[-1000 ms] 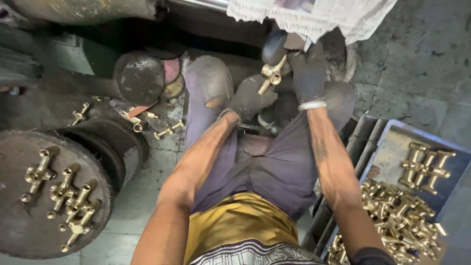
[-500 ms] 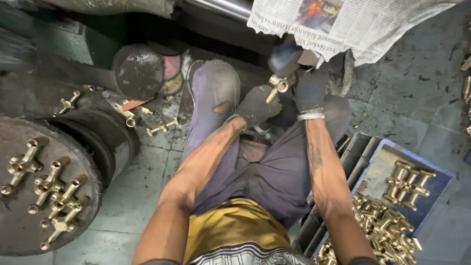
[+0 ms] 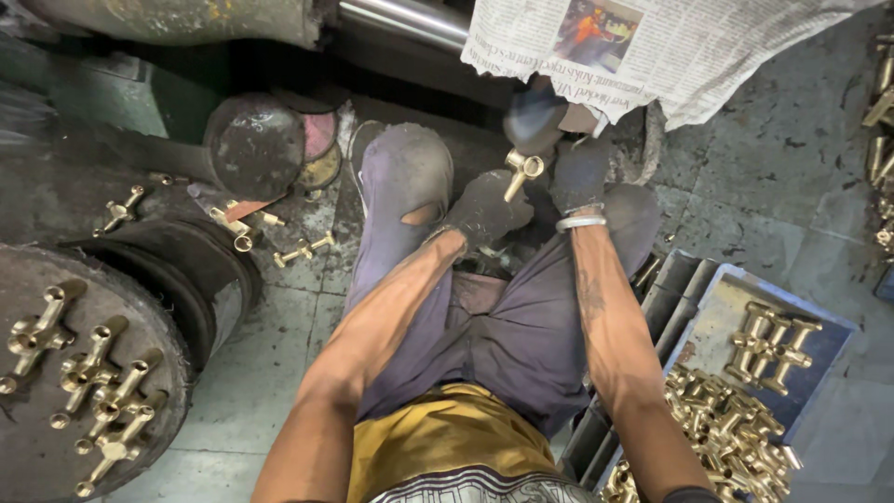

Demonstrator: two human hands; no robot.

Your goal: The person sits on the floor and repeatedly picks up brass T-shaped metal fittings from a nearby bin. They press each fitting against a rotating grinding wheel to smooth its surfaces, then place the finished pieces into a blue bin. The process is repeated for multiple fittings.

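I sit with both knees up, wearing dark, dirty gloves. My left hand (image 3: 484,207) and my right hand (image 3: 579,172) together hold one brass fitting (image 3: 520,171) between the knees, just below a dark buffing wheel (image 3: 535,112). A metal bangle circles my right wrist. A newspaper sheet (image 3: 680,51) hangs over the machine above the wheel and hides its upper part.
Several brass fittings lie on a round dark drum (image 3: 56,373) at lower left. More fill a grey crate (image 3: 745,410) at lower right. Loose fittings (image 3: 303,250) lie on the floor by a dark round disc (image 3: 259,144). A steel shaft (image 3: 400,20) runs along the top.
The view has tilted down and closer. Both hands stay on the fitting near the wheel, which now sits slightly lower in the view.
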